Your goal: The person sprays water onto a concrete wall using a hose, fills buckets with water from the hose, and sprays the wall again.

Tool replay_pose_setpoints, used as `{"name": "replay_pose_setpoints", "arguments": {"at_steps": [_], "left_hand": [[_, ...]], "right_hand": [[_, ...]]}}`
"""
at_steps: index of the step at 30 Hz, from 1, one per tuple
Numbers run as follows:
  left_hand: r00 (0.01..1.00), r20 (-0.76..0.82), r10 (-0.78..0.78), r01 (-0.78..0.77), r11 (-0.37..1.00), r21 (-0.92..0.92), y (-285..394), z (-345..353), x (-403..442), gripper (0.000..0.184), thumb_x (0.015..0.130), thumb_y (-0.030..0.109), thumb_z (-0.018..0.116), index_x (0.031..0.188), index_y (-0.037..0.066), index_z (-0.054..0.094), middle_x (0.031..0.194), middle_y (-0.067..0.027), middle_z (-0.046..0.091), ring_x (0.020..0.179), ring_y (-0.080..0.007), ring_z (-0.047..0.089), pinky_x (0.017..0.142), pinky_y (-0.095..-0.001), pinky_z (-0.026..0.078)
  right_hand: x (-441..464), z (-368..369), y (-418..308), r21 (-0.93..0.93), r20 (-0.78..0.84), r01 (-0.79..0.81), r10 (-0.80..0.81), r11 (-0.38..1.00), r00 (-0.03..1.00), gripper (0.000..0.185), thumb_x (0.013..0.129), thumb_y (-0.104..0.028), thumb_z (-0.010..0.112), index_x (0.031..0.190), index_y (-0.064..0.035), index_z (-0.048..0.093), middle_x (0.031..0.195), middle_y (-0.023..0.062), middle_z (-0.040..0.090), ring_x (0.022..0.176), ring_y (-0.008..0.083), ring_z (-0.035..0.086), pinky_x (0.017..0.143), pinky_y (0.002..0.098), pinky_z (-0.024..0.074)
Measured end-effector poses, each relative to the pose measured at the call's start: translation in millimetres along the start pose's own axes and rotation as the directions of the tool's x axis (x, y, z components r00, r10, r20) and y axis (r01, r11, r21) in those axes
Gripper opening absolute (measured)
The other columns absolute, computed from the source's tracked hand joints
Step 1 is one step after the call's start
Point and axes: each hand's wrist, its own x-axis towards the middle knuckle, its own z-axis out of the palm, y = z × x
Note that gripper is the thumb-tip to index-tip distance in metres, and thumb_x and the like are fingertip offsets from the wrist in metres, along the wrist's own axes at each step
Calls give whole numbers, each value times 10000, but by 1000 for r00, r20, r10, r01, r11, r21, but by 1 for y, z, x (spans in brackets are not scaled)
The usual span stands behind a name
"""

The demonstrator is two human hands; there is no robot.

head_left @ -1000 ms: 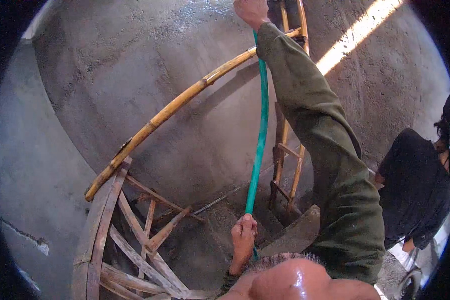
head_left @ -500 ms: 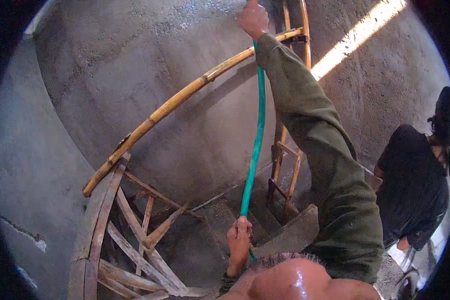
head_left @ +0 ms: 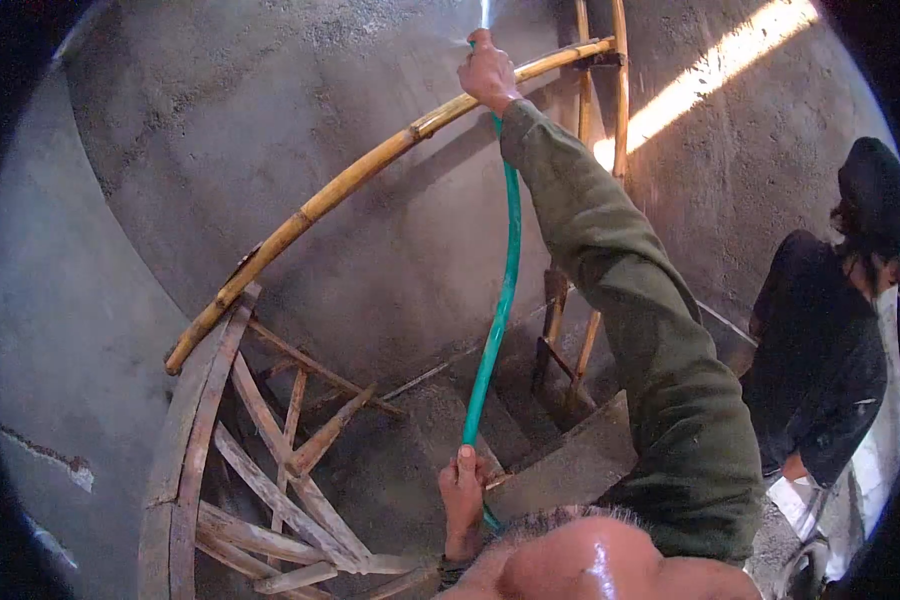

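Observation:
A green hose (head_left: 511, 235) runs between my two hands. High up, my right hand (head_left: 489, 75) is closed around its upper end, with the thumb near the mouth. Water (head_left: 485, 14) sprays from that end toward the rough grey wall (head_left: 270, 90). Lower down, my left hand (head_left: 464, 492) is wrapped round the hose, thumb on top. Just behind my right wrist passes a long bamboo pole (head_left: 355, 178), slanting down to the left.
Wooden trestle framing (head_left: 300, 480) stands at lower left, beneath the pole's end. A bamboo ladder (head_left: 620, 100) leans on the wall at upper right. A person in dark clothes (head_left: 820, 340) is at the right. A sunlit strip (head_left: 720, 80) crosses the wall.
My right hand has come slightly down and left with the hose end, and the water jet now shows. My left hand has shifted a little down and left.

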Motion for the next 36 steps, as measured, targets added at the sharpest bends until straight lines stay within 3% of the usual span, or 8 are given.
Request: {"name": "replay_pose_setpoints", "arguments": {"at_steps": [7, 17, 22, 25, 27, 33, 36], "left_hand": [[997, -4, -71, 71, 997, -4, -16, -18, -4, 409, 899, 384, 486, 683, 38, 519, 549, 28, 434, 475, -58, 393, 425, -230, 301], [1000, 14, -9, 9, 1000, -5, -32, -37, -17, 323, 897, 293, 514, 711, 30, 541, 580, 8, 461, 493, -55, 404, 448, -220, 322], [1000, -5, 24, -24, 999, 49, -39, -48, -23, 310, 899, 274, 508, 711, 29, 542, 591, 13, 463, 488, -54, 395, 444, -218, 323], [998, -43, -55, 55, 998, 16, -41, -55, -30, 299, 898, 263, 509, 712, 31, 546, 594, 14, 461, 489, -50, 394, 441, -212, 323], [998, -60, -3, 4, 1000, 23, -37, -57, -34, 295, 898, 258, 510, 712, 33, 550, 597, 14, 461, 491, -49, 396, 438, -204, 322], [998, 10, -59, 59, 998, -36, -48, -69, -33, 323, 887, 297, 526, 701, 33, 544, 588, 20, 448, 497, -48, 399, 444, -208, 320], [1000, 29, 10, -11, 1000, 29, -51, -70, -27, 347, 883, 326, 529, 694, 35, 549, 574, 29, 443, 504, -52, 397, 455, -220, 317]], "right_hand": [[-34, 14, 21, -6, 35, -26, 26, 1000, 999, 382, 756, -147, 524, 1117, -86, 415, 859, 270, 594, 862, 459, 560, 764, 508, 425], [-75, 28, 14, 5, 112, -67, 66, 998, 991, 317, 798, -146, 505, 1098, -157, 402, 848, 264, 590, 838, 464, 563, 721, 536, 425], [-100, 36, -1, 41, 185, -67, 58, 997, 981, 308, 795, -140, 503, 1085, -151, 400, 841, 266, 590, 844, 465, 561, 721, 532, 426], [-114, 43, 5, 49, 211, -95, 82, 994, 974, 299, 794, -134, 500, 1076, -142, 400, 831, 274, 586, 840, 470, 556, 718, 532, 424], [-122, 54, 11, 59, 217, -101, 86, 993, 972, 294, 795, -130, 496, 1072, -137, 399, 825, 282, 582, 837, 473, 552, 716, 535, 422], [-132, 67, -5, 101, 228, 19, -42, 995, 973, 290, 791, -118, 496, 1065, -124, 401, 787, 277, 575, 789, 471, 551, 670, 546, 412], [-114, 62, -32, 129, 192, 103, -127, 986, 973, 308, 810, -123, 484, 1108, -110, 408, 823, 261, 587, 836, 436, 568, 688, 518, 428]]}}
